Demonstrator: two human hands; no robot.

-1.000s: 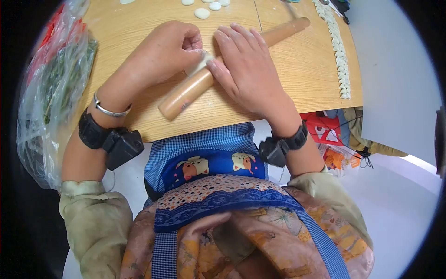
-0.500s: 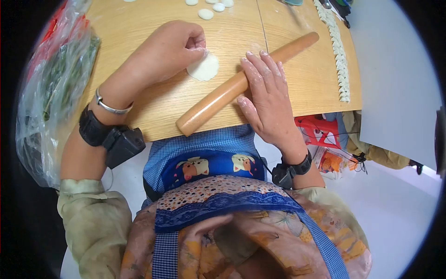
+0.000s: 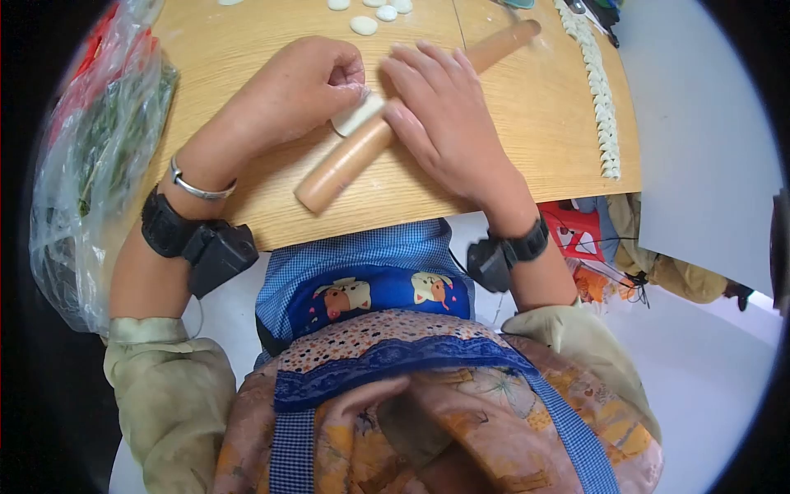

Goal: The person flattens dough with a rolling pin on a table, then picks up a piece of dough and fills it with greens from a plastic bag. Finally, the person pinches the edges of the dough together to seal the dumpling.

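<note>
Pinched between the thumb and fingers of my left hand (image 3: 304,90) is the edge of a flat round dough wrapper (image 3: 355,118). The wrapper lies on the wooden table, partly covered by a wooden rolling pin (image 3: 344,167). My right hand (image 3: 451,123) rests flat across the middle of the pin, fingers stretched out and somewhat blurred. The pin slants from near the table's front edge up to the far right. Flour dusts the fingers of my left hand.
Several small dough discs (image 3: 364,25) lie at the far side of the table (image 3: 247,193). A long row of shaped dough pieces (image 3: 603,107) lines the right edge. On the left stands a clear plastic bag (image 3: 123,156) of green vegetables. A red item (image 3: 576,233) sits below the table.
My right hand has moved left and away from me, rolling the pin onto the wrapper. My left hand stays in place, still pinching the wrapper's edge.
</note>
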